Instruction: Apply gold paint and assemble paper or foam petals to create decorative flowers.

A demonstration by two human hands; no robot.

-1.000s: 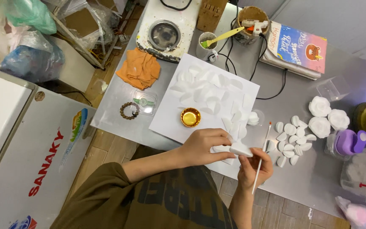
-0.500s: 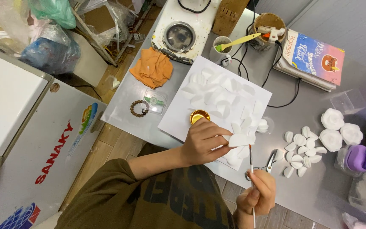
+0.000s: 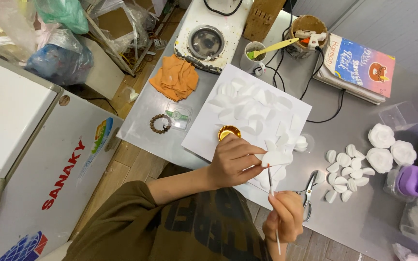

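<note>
My left hand (image 3: 232, 159) pinches a white petal (image 3: 276, 158) above the near edge of a white board (image 3: 204, 133) covered with several more white petals. My right hand (image 3: 284, 217) grips a thin brush (image 3: 272, 198) held upright, its tip touching the underside of the held petal. A small gold tin (image 3: 229, 132) sits on the board just beyond my left hand. Scissors (image 3: 309, 190) lie on the grey table right beside my right hand.
Several loose white petals (image 3: 347, 171) and three finished white flowers (image 3: 388, 147) lie to the right. A purple bottle (image 3: 414, 181), book (image 3: 361, 65), orange cloth (image 3: 175, 77), bead bracelet (image 3: 159, 123), hot plate (image 3: 206, 41) and a cup holding a glue gun (image 3: 308, 34) ring the board.
My left hand has lifted the petal off the board toward me. My right hand has raised the brush so that its tip meets the petal. The camera has shifted closer.
</note>
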